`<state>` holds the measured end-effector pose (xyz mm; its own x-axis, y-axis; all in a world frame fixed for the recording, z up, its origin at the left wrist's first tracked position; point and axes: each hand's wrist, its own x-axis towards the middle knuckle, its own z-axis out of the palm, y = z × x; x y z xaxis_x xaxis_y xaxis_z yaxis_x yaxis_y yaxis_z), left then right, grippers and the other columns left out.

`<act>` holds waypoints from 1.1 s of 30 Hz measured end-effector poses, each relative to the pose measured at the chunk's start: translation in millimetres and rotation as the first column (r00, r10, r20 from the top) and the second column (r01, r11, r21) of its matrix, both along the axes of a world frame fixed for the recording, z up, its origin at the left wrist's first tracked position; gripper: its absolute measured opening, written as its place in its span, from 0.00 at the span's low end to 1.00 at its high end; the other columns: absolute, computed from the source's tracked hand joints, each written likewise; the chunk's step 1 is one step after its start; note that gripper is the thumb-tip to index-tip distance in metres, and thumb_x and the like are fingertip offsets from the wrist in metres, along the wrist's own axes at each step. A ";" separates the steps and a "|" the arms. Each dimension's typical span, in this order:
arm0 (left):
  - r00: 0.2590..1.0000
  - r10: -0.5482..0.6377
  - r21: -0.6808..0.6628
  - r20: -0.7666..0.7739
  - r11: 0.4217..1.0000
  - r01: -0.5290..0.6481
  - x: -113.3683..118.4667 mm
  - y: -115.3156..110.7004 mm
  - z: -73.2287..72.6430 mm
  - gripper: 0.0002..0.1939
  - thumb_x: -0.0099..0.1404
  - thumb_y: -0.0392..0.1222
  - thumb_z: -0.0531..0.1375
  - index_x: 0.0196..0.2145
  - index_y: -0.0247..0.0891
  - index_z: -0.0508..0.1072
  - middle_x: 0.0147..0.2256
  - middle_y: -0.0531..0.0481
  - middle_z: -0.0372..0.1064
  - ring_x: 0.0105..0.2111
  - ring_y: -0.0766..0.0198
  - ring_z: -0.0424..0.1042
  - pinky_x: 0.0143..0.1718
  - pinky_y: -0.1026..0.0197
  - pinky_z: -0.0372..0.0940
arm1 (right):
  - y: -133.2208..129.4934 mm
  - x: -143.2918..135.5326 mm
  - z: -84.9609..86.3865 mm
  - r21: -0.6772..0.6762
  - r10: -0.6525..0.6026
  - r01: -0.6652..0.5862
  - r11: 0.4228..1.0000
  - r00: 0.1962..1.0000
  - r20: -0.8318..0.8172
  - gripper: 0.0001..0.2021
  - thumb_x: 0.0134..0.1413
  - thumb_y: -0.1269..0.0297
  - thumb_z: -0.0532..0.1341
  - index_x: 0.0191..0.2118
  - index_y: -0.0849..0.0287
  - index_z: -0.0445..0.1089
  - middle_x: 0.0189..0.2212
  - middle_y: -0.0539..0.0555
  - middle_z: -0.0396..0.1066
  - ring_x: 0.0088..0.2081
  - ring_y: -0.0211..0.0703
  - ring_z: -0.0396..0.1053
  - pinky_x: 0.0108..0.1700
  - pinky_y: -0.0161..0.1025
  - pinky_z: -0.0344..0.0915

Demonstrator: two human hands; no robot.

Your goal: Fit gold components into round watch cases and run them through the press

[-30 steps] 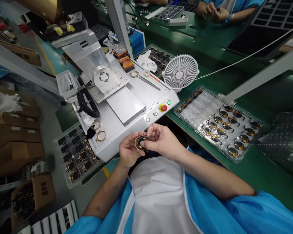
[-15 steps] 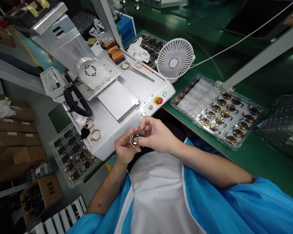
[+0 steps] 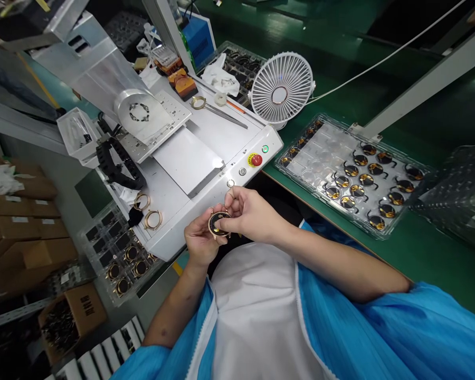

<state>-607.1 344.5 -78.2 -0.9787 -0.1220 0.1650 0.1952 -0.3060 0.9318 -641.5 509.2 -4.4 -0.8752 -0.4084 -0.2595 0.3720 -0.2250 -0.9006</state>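
A round gold-rimmed watch case (image 3: 221, 216) with a black disc in it is held in front of my body. My left hand (image 3: 199, 240) wraps around its left side and lower edge, closed on the rim. From the right, my right hand (image 3: 257, 214) lays its thumb on the black face, its other fingers curled at the case's upper right edge. The fingers partly cover the case. Two bare gold watch rings (image 3: 153, 219) lie on the white machine's left corner. In a clear tray (image 3: 98, 274) at lower left sit several black-faced gold cases.
The white machine (image 3: 170, 227) has a red stop button (image 3: 256, 160) on its front edge. Tweezers (image 3: 225, 114) rest on its top. A white fan (image 3: 282, 89) stands behind. On the green bench, a clear tray (image 3: 320, 198) holds several round black-and-amber parts. Cardboard boxes (image 3: 24, 227) are at left.
The watch case has turned a little, showing more of its face to me. Both hands keep their hold, and the whole view has shifted slightly.
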 end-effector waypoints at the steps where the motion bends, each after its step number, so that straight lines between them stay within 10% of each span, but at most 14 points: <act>1: 1.000 -0.003 0.000 -0.014 1.000 0.003 0.6 0.2 -0.2 0.31 0.40 0.48 0.82 0.44 0.53 0.84 0.44 0.50 0.84 0.43 0.56 0.84 0.46 0.59 0.79 | 1.1 -0.7 -0.6 0.006 -0.001 0.001 1.000 1.000 0.013 0.23 0.36 0.66 0.76 0.32 0.56 0.61 0.20 0.40 0.67 0.21 0.31 0.64 0.22 0.28 0.59; 10: 0.995 -0.099 -0.138 -0.027 0.986 0.094 18.5 2.7 -6.1 0.28 0.49 0.44 0.79 0.49 0.51 0.83 0.47 0.45 0.82 0.45 0.52 0.84 0.50 0.51 0.79 | 12.6 17.3 -28.1 -0.051 0.138 -0.130 0.990 0.964 0.229 0.31 0.31 0.42 0.80 0.24 0.59 0.64 0.18 0.51 0.75 0.20 0.36 0.72 0.23 0.32 0.71; 16: 0.999 -0.048 -0.111 0.000 0.993 0.048 19.0 5.6 -6.5 0.27 0.50 0.43 0.79 0.49 0.49 0.83 0.47 0.44 0.82 0.47 0.50 0.83 0.51 0.50 0.78 | 3.3 17.7 -36.6 -0.076 0.069 -0.056 0.996 0.980 0.187 0.31 0.30 0.43 0.80 0.23 0.59 0.62 0.17 0.50 0.74 0.18 0.36 0.72 0.22 0.32 0.73; 22: 1.000 0.026 -0.067 -0.016 0.997 -0.027 13.1 2.7 4.3 0.22 0.61 0.42 0.73 0.53 0.47 0.80 0.50 0.43 0.81 0.49 0.51 0.82 0.52 0.51 0.78 | 0.6 -46.0 -28.9 0.146 -0.041 0.028 0.989 0.995 0.089 0.25 0.41 0.53 0.80 0.35 0.59 0.68 0.17 0.47 0.73 0.17 0.37 0.70 0.17 0.30 0.69; 26: 0.998 -0.028 -0.174 -0.049 0.985 0.020 13.3 -5.4 14.8 0.30 0.58 0.36 0.74 0.58 0.49 0.77 0.50 0.44 0.79 0.40 0.56 0.84 0.41 0.56 0.80 | -1.4 -87.0 -20.3 0.239 -0.297 0.285 0.928 0.955 0.014 0.12 0.63 0.64 0.69 0.33 0.58 0.65 0.14 0.44 0.68 0.12 0.33 0.62 0.14 0.29 0.63; 33: 0.971 0.055 -0.448 -0.232 0.880 -0.157 13.7 -7.2 20.4 0.46 0.55 0.32 0.75 0.68 0.45 0.65 0.50 0.41 0.81 0.46 0.57 0.82 0.49 0.58 0.78 | -5.1 -89.9 -17.3 0.199 -0.292 0.302 0.932 0.953 -0.080 0.16 0.63 0.68 0.67 0.25 0.58 0.64 0.14 0.44 0.67 0.13 0.30 0.60 0.16 0.28 0.59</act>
<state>-593.4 337.2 -57.7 -0.9018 -0.0838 0.4240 0.4047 0.1808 0.8964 -731.5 504.1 -21.8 -0.9618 -0.0698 -0.2646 0.2716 -0.1254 -0.9542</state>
